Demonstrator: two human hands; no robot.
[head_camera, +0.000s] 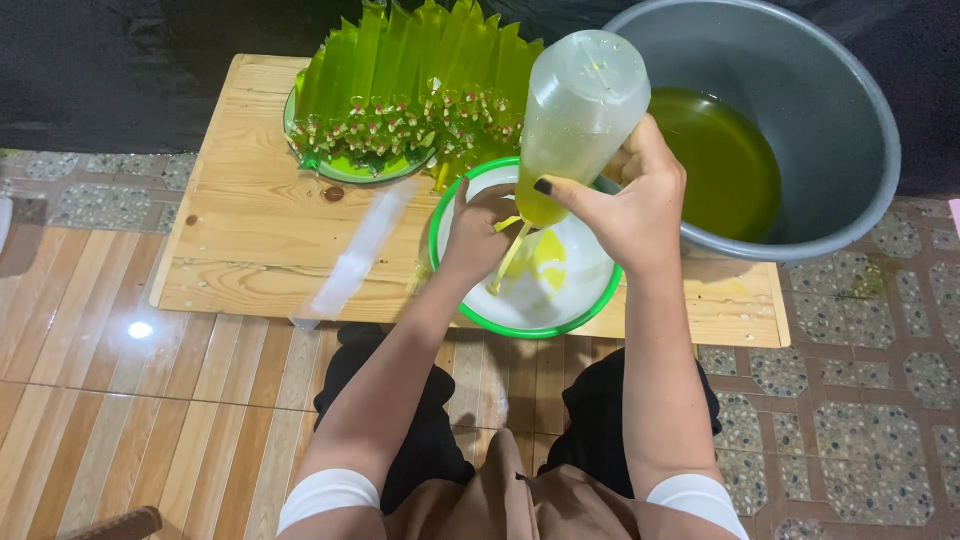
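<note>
Right hand (625, 205) grips an upturned plastic squeeze bottle (575, 120) of yellow-green liquid, nozzle down over the green-rimmed white bowl (590, 285) on the wooden surface (250, 220). Left hand (478, 232) pinches a thin plastic tube bag (508, 258) at the nozzle, above the bowl. Behind the bowl: plate of filled green tube bags (420, 70); right of it, grey basin (830, 90) of green liquid.
</note>
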